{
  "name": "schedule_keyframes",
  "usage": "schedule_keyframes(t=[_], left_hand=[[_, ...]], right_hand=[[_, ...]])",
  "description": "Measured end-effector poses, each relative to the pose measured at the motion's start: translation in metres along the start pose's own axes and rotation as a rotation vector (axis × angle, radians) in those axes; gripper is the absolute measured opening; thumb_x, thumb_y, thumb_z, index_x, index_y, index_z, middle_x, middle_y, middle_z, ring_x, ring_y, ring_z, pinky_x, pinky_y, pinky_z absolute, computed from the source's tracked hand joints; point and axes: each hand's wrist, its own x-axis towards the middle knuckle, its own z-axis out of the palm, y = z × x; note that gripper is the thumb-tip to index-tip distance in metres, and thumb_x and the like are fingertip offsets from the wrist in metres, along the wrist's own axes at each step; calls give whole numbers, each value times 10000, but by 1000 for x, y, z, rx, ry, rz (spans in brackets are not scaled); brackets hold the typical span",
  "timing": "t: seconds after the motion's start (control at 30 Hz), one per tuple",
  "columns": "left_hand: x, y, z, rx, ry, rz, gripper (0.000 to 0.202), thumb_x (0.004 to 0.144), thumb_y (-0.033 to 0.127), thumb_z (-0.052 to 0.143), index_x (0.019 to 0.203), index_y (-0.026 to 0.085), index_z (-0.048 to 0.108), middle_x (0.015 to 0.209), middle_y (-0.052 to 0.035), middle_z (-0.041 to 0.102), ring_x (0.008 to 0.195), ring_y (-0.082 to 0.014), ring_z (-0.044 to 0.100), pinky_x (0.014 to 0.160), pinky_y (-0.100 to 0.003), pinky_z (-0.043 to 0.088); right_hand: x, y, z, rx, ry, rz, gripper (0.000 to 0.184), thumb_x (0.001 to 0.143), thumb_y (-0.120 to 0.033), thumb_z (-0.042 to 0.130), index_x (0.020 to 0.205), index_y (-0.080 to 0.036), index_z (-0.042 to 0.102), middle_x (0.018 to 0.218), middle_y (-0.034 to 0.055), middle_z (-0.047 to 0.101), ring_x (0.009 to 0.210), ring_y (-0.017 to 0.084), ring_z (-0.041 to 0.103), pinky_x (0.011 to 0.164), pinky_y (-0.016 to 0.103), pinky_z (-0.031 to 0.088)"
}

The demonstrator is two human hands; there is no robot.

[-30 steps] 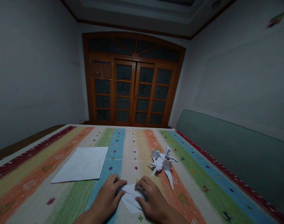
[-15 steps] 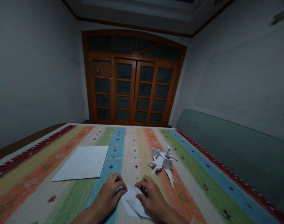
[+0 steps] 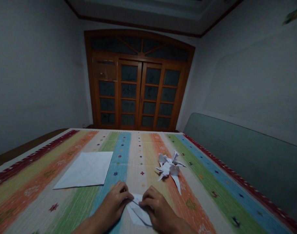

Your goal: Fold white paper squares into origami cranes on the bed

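A partly folded sheet of white paper [image 3: 136,213] lies near the front of the table, between my two hands. My left hand [image 3: 117,199] pinches its left upper edge with thumb and fingertips. From the other side, my right hand [image 3: 155,205] has its fingers closed on a flap, and it covers the paper's right part. A slanting crease runs down the paper's middle. Beyond my right hand sits a cluster of folded white paper figures [image 3: 170,167] with pointed tips. Farther off on the left lies a stack or sheet of flat white paper [image 3: 86,169].
A striped, colourful cloth [image 3: 141,146] covers the table. A green-grey padded or board-like back [image 3: 236,152] runs along the right side. Wooden doors with glass panes [image 3: 141,94] stand beyond the far edge.
My right hand has shifted slightly left over the paper, its fingers now bent closer to the middle with a flap lifted. The left hand has stayed nearly in place.
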Motion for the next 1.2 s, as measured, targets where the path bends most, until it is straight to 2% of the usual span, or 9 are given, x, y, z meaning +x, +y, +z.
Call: schedule_keyframes(t=[0.17, 0.3, 0.47, 0.57, 0.7, 0.77, 0.9, 1.03, 1.2], left_hand=[[-3, 3, -3, 69, -22, 94, 256, 953, 68, 526, 1006, 223, 723, 981, -75, 658, 925, -234, 599, 778, -332, 519], [-8, 5, -5, 137, -50, 178, 342, 918, 34, 508, 1138, 230, 681, 1119, -95, 714, 1049, -278, 606, 870, -401, 554], [-8, 10, -11, 196, -96, 252, 466, 851, 25, 530, 1249, 236, 648, 1222, -94, 745, 1119, -332, 647, 958, -539, 549], [-7, 12, -15, 220, -140, 250, 528, 825, 19, 545, 1294, 242, 637, 1254, -92, 743, 1186, -356, 646, 1033, -627, 495], [-8, 8, -17, 196, -160, 226, 569, 816, 27, 566, 1335, 252, 627, 1297, -84, 728, 1226, -324, 652, 1015, -514, 561], [-8, 7, -18, 180, -173, 228, 560, 824, 37, 575, 1338, 254, 628, 1315, -83, 718, 1232, -316, 654, 998, -472, 582], [-9, 8, -20, 171, -152, 236, 488, 859, 66, 581, 1305, 252, 646, 1295, -82, 728, 1199, -313, 666, 992, -468, 582], [-10, 12, -21, 206, -105, 207, 384, 876, 86, 571, 1212, 232, 685, 1188, -111, 749, 1072, -317, 681, 914, -480, 601], [-9, 15, -19, 215, -120, 165, 290, 899, 93, 529, 1096, 209, 708, 1033, -120, 712, 943, -285, 672, 853, -447, 594]], right_hand=[[-2, 2, -4, -92, -97, -116, 295, 831, -9, 617, 1021, -194, 745, 926, 81, 734, 901, 223, 631, 754, 303, 511], [-3, -5, -8, -173, -177, -93, 298, 786, -33, 624, 1023, -184, 725, 925, 90, 728, 906, 243, 622, 774, 321, 508], [-5, -12, -11, -247, -209, -73, 413, 828, -140, 628, 1237, -197, 636, 987, 109, 711, 907, 260, 622, 796, 351, 505], [-6, -12, -10, -293, -212, -111, 277, 842, -164, 637, 1109, -222, 680, 949, 93, 688, 872, 242, 616, 751, 325, 485], [-6, -11, -9, -357, -218, -135, 200, 851, -154, 624, 1027, -214, 697, 935, 86, 678, 869, 235, 599, 733, 320, 471], [-6, -10, -8, -376, -232, -148, 192, 863, -223, 651, 1049, -208, 695, 939, 88, 683, 879, 248, 594, 757, 342, 481], [-6, -10, -9, -375, -259, -159, 388, 816, -438, 752, 1109, -193, 686, 1000, 107, 703, 920, 289, 598, 793, 391, 504], [-6, -11, -13, -306, -240, -79, 279, 876, -272, 686, 1150, -224, 673, 1119, 101, 716, 1025, 284, 595, 881, 396, 502], [-3, -10, -21, -213, -235, -50, 342, 869, -156, 636, 1197, -244, 674, 1248, 79, 719, 1128, 281, 587, 985, 414, 488]])
